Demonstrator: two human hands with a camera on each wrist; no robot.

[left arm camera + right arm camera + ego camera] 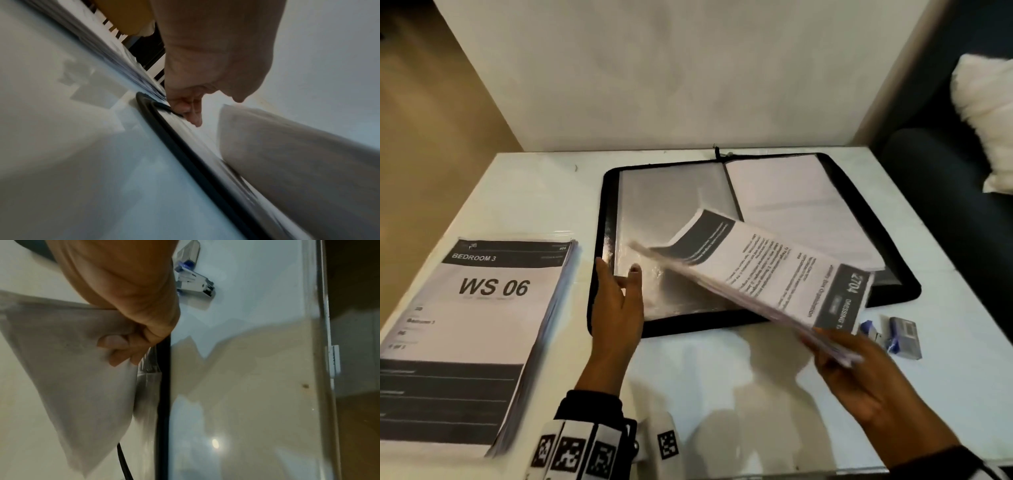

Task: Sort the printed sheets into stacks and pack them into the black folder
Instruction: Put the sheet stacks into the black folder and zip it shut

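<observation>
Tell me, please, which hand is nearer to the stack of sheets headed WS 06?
The left. The left hand rests on the black folder's near-left edge, just right of the WS 06 stack. The right hand grips a bundle of sheets farther right.

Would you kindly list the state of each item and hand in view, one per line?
black folder: open flat on the table, unzipped.
held sheets: lifted over the folder, far end drooping.
WS 06 stack: lying flat on the table.
right hand: gripping the held sheets.
left hand: fingers straight, at the folder's left sleeve.
stapler: lying beside the folder.
</observation>
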